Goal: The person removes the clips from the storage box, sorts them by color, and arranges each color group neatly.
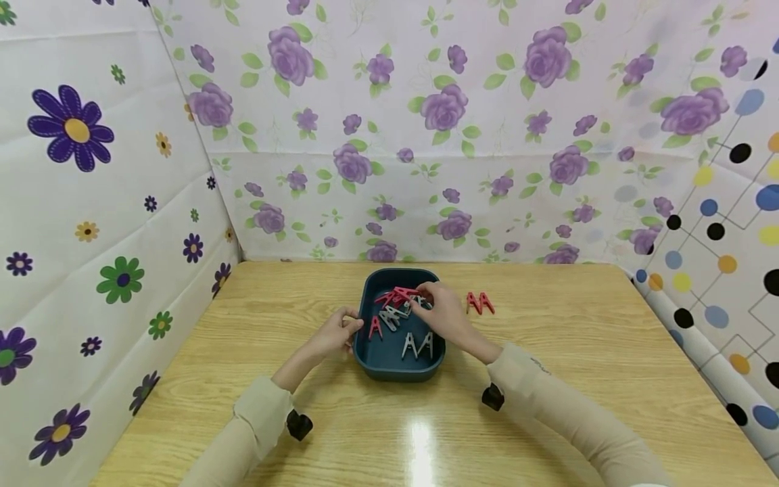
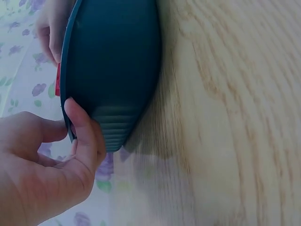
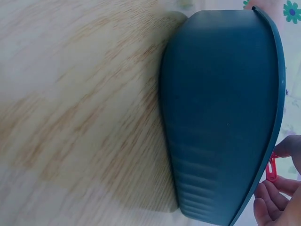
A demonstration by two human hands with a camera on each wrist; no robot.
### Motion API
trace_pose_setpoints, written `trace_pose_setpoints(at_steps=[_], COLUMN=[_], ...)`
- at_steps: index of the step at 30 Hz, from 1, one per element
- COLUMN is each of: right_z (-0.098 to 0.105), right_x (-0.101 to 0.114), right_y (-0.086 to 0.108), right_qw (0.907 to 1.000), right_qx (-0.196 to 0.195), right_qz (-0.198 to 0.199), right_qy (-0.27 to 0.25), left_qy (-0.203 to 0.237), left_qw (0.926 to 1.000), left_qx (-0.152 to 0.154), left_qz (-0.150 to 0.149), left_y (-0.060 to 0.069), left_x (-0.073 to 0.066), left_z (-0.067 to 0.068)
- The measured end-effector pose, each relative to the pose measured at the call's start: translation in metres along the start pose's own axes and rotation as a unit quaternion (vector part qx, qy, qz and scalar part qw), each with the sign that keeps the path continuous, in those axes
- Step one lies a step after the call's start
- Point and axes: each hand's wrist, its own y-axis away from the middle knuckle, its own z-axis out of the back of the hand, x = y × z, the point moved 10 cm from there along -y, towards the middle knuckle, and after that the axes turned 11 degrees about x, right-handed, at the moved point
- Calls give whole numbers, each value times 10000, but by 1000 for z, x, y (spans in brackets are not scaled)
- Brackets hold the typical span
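Note:
A dark teal plastic bin (image 1: 398, 372) stands on the table with red and grey clothespins inside. My left hand (image 1: 331, 336) pinches its left rim, thumb at the edge and fingers against the outer wall, as the left wrist view shows. Above the bin's far right part, my right hand (image 1: 447, 314) holds a red clothespin (image 3: 271, 169) between thumb and fingers. Two grey clothespins (image 1: 409, 345) lie near the bin's front right, and a single red clothespin (image 1: 374, 328) lies at its left. Other red and grey clothespins are bunched farther back, partly hidden by the right hand.
Two red clothespins (image 1: 480, 303) lie side by side on the wooden table (image 1: 548, 379), right of the bin. Behind the table hangs a purple-flowered cloth (image 1: 389, 135). Patterned sheets flank both sides.

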Motion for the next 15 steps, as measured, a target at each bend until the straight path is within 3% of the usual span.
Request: trace_pose_setpoints(at_steps=[9, 15], right_z=[7, 10], right_x=[-12, -15], right_y=[1, 3], right_qw=[9998, 9995], right_qx=[-163, -230], right_qz=[-126, -133], right_qy=[-61, -156], left_qy=[612, 789], left_qw=[9973, 9954], left_qx=[-26, -22], left_qz=[405, 549], left_y=[1, 3], left_x=[8, 9], left_z=[1, 1])
